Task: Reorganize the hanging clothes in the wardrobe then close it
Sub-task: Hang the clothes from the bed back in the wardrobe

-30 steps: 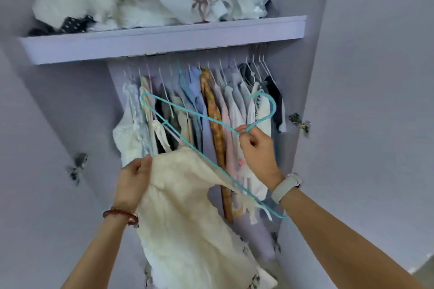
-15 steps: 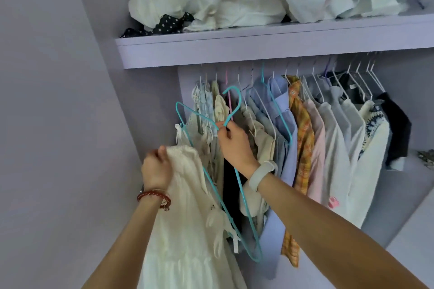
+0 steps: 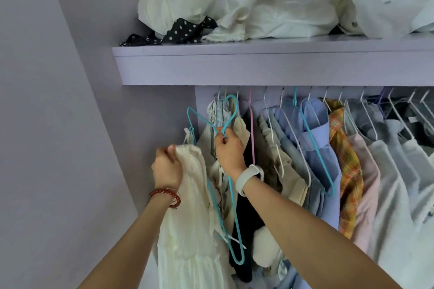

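The right hand (image 3: 229, 148) pinches the teal hanger (image 3: 231, 230) neck, while left of it the left hand (image 3: 167, 166) grips the cream dress (image 3: 187, 230).

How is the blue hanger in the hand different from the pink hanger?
The blue hanger is gripped by the right hand, its hook below the shelf, tilted; the pink hanger hangs straight among the clothes. The blue one carries a cream dress, bunched in the left hand. Both are thin.

dress (image 3: 187, 230): crinkled matt cloth | hanger (image 3: 212, 185): smooth teal coating | shelf (image 3: 258, 65): matt
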The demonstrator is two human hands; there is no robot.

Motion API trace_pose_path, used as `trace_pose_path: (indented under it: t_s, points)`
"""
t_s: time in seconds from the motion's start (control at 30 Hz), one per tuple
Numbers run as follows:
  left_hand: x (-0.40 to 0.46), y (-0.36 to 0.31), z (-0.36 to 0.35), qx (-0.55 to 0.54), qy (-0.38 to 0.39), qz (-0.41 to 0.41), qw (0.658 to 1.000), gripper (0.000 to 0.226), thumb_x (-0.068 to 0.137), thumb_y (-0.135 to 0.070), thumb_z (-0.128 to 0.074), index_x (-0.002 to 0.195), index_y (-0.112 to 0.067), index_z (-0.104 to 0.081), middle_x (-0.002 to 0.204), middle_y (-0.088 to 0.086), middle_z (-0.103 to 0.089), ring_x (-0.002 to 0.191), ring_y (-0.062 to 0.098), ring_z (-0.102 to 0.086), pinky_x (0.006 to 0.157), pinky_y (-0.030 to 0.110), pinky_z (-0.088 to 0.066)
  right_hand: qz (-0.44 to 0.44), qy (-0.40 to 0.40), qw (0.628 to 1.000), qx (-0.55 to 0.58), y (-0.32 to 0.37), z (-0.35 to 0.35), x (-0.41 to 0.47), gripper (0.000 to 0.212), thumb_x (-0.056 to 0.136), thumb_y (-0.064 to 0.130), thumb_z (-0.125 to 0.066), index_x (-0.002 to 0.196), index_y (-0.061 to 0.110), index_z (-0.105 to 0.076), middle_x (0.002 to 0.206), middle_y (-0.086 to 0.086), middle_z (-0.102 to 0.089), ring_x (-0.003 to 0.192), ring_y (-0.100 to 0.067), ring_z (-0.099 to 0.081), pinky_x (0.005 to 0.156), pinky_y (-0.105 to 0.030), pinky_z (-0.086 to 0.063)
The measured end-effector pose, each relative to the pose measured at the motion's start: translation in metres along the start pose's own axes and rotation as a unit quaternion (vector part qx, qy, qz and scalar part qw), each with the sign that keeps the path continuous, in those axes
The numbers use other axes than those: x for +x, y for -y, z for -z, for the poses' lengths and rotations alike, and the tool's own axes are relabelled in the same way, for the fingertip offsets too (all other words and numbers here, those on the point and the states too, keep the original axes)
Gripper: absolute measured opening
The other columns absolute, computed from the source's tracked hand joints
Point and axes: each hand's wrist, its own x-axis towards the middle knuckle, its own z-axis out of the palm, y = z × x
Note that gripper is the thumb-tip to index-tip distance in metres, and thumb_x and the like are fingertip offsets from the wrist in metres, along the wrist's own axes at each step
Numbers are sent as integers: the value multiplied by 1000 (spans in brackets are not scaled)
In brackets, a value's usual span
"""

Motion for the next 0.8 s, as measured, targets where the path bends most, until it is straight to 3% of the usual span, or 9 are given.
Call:
trace_pose_path:
  t_s: [0.1, 0.23, 0.33, 0.43, 0.57, 0.7, 0.8]
  points:
    - [11, -1, -8, -16, -6, 1, 1000, 37, 100, -24, -32, 107, 8, -49, 106, 28, -58, 105, 39, -51, 79, 33, -35, 11, -2, 999, -32, -2, -11, 18, 20, 93, 13, -41, 98, -1, -56, 65, -8, -48, 61, -24, -46, 59, -41, -43]
    - [31, 0, -20, -33, -9, 0, 999, 35, 100, -23, -33, 106, 8, -48, 105, 29, -58, 102, 40, -52, 73, 32, -33, 30, -25, 998, -58, 8, -28, 42, 20, 92, 11, -39, 93, 0, -54, 59, -12, -47, 60, -34, -50, 61, -50, -48]
    - [45, 4, -32, -48, -11, -8, 999, 33, 100, -22, -34, 105, 7, -48, 104, 29, -59, 101, 40, -53, 72, 32, -33, 26, -47, 995, -79, 12, -40, 64, 24, 93, 11, -37, 98, -5, -55, 74, -23, -57, 72, -37, -54, 68, -44, -46]
    - [56, 14, -46, -54, -24, -2, 998, 32, 99, -19, -35, 108, 7, -49, 106, 27, -60, 103, 38, -53, 70, 26, -30, -1, -70, 995, -71, 1, -49, 80, 23, 93, 7, -36, 97, -6, -54, 87, -23, -59, 81, -34, -55, 67, -34, -38]
    - [68, 25, -63, -60, -33, 24, 997, 30, 99, -16, -37, 111, 8, -50, 109, 26, -60, 107, 37, -53, 78, 25, -31, 2, -52, 997, -63, -14, -60, 86, 30, 92, 2, -32, 117, -5, -47, 85, -11, -47, 79, -24, -48, 68, -31, -39]
    - [72, 28, -74, -73, -38, 21, 996, 30, 98, -17, -38, 109, 8, -53, 108, 25, -61, 105, 36, -54, 78, 25, -31, 32, -100, 984, -146, -29, -56, 84, 39, 90, 1, -36, 129, 1, -43, 100, -18, -61, 91, -33, -59, 63, -26, -35]
    - [75, 29, -79, -83, -38, 20, 996, 29, 98, -18, -39, 107, 6, -54, 106, 22, -62, 103, 33, -54, 77, 23, -32, 77, -118, 968, -208, -34, -51, 82, 46, 92, 2, -38, 137, 6, -37, 113, -17, -61, 94, -34, -59, 66, -31, -41]
